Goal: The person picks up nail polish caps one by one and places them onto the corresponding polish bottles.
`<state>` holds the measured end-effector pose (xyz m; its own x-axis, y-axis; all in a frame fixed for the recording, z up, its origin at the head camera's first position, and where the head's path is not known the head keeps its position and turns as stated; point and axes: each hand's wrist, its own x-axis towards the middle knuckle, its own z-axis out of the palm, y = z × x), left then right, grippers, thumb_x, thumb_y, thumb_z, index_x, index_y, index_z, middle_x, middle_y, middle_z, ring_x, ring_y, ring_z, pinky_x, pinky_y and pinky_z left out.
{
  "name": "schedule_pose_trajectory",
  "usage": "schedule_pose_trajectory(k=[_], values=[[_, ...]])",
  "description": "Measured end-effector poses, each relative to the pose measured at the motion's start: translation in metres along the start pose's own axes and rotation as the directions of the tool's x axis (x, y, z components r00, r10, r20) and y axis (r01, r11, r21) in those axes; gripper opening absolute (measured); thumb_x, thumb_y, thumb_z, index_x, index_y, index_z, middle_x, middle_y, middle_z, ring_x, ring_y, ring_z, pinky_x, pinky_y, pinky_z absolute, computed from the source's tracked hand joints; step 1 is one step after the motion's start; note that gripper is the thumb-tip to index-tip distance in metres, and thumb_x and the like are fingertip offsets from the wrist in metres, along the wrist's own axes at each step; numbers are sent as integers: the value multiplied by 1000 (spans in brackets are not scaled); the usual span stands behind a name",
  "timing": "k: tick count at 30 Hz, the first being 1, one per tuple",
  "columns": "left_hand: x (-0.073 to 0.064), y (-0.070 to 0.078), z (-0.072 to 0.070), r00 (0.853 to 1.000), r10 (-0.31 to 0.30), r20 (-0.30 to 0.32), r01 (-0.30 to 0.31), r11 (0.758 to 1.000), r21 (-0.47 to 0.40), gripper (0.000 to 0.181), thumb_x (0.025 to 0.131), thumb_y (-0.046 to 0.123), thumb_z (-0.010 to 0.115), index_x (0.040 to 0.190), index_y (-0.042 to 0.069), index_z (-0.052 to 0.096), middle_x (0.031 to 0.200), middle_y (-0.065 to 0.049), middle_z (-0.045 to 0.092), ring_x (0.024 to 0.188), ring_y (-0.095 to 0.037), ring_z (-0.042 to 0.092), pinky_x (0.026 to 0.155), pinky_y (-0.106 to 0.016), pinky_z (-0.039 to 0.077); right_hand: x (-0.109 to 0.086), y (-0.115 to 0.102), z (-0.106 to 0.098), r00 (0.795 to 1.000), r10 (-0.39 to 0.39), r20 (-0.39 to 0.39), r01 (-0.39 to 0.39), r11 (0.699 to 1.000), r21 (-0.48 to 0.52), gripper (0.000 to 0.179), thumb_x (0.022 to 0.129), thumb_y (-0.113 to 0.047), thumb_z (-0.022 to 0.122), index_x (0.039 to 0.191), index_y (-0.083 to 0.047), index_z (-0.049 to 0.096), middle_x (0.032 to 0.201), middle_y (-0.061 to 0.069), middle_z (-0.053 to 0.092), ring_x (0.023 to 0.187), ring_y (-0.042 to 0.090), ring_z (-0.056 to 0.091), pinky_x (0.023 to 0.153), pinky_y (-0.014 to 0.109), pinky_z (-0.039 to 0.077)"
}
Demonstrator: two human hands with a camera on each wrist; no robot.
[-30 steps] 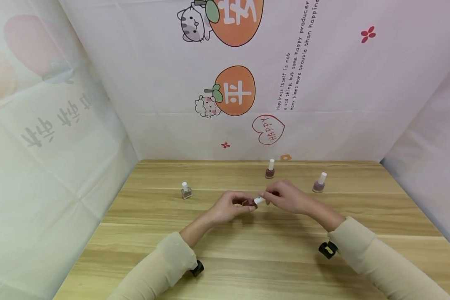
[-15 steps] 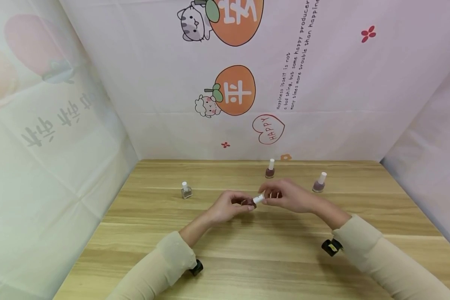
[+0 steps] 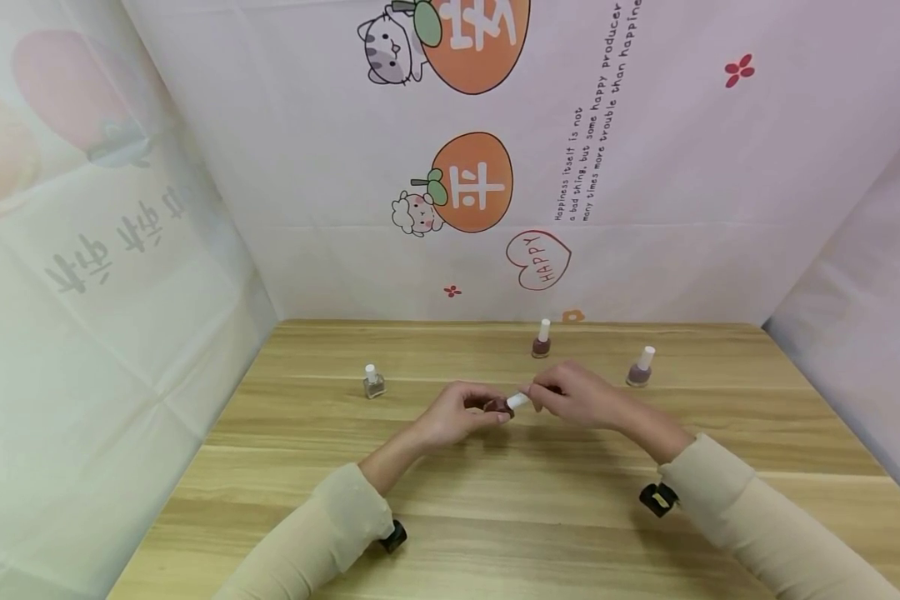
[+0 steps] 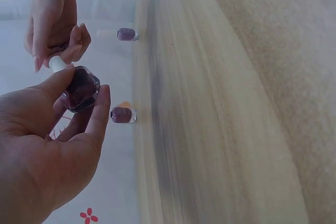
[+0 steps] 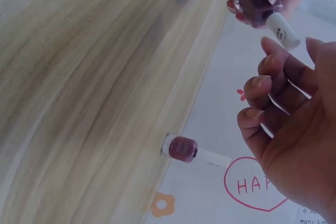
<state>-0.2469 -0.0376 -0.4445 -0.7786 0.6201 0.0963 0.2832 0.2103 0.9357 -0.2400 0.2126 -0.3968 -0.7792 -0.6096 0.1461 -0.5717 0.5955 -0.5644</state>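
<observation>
My left hand (image 3: 453,412) grips a dark red nail polish bottle (image 4: 82,88) by its glass body, thumb on one side and fingers on the other. The bottle is tilted above the table, its white cap (image 3: 517,401) pointing towards my right hand (image 3: 576,395). In the head view, the thumb and finger of my right hand pinch the end of that cap. In the right wrist view, the right fingertips (image 5: 268,43) lie right around the cap's end, the other fingers loosely curled. Part of the bottle is hidden behind the left fingers.
A mauve polish bottle (image 3: 541,346) stands near the back edge of the wooden table (image 3: 525,517). Farther right is a lilac one (image 3: 639,372), and a clear-looking one (image 3: 373,385) stands to the left. A printed white cloth (image 3: 330,267) hangs behind.
Half a second ago my right fingers were spread out beside the cap; now they are drawn in on its end, much as one second ago. The left hand keeps its grip.
</observation>
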Motion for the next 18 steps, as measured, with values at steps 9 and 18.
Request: schedule_pose_trajectory(k=[9, 18], values=[[0, 0, -2, 999, -26, -20, 27, 999, 22, 21, 97, 9, 72, 116, 2, 75, 109, -10, 76, 98, -15, 63, 84, -27, 50, -3, -4, -7, 998, -39, 48, 40, 999, -12, 22, 105, -25, 62, 117, -9, 71, 82, -6, 69, 65, 7, 58, 58, 25, 49], [-2, -2, -1, 1000, -7, -7, 7, 999, 33, 19, 96, 17, 74, 114, 10, 77, 109, -3, 76, 101, -13, 63, 93, -37, 51, -1, -11, -3, 992, -102, 70, 101, 995, 8, 14, 101, -13, 67, 113, -9, 72, 78, -11, 65, 64, 7, 55, 57, 24, 48]])
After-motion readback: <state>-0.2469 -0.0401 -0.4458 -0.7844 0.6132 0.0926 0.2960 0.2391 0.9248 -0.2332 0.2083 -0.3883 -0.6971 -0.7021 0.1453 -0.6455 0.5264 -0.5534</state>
